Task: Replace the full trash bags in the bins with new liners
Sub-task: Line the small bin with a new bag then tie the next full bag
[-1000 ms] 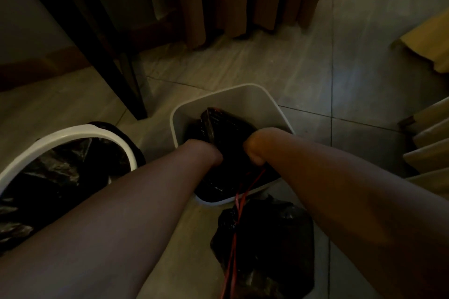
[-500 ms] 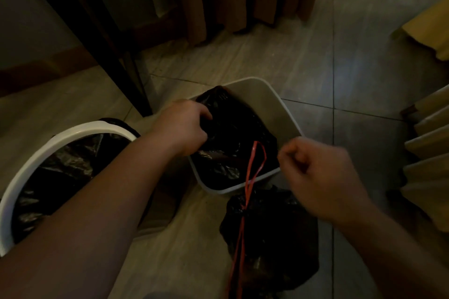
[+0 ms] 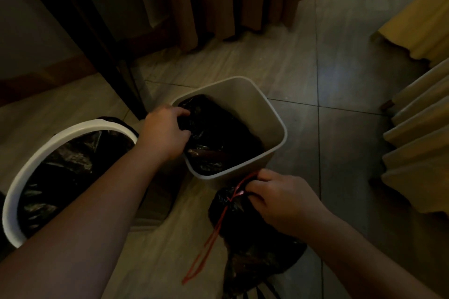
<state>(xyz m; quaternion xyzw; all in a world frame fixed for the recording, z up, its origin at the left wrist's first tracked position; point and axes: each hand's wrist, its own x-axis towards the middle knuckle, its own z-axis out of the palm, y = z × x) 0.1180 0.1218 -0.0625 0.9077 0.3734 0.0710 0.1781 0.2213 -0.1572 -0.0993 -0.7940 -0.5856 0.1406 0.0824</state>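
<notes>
Head view crops the tied bag (image 3: 255, 262) below; liner (image 3: 218, 138) folds indistinct

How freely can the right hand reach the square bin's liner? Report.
Likely yes, once freed: the right hand grips the tied bag beside the square bin, whose top is open; the left hand holds the liner opposite.
</notes>
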